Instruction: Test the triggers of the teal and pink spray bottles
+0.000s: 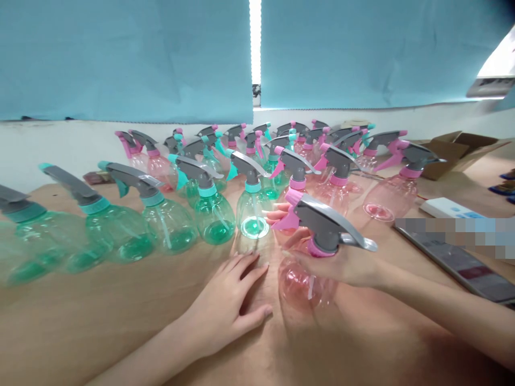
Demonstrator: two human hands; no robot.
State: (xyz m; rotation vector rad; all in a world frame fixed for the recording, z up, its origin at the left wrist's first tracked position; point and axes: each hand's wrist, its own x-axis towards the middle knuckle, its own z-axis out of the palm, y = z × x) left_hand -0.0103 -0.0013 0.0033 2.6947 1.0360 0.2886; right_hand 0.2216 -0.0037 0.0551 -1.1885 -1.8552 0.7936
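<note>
My left hand (231,292) lies palm down on the wooden table, fingers spread, holding nothing. To its right is a clear pink spray bottle (308,287) with a grey and pink trigger head (328,220). My right hand (341,265) is around the neck of this bottle, with its fingertips showing to the left of the trigger; part of the grip is hidden behind the head. Just beyond my left hand stand a green spray bottle (215,217) and a paler one (253,212), both with turquoise collars.
More green bottles (169,225) line the left side. Several pink and green ones crowd the back, with a pink bottle (392,195) at the right. A cardboard box (454,153), a white box (446,209) and a phone (458,260) lie right. Blue curtains (129,59) hang behind.
</note>
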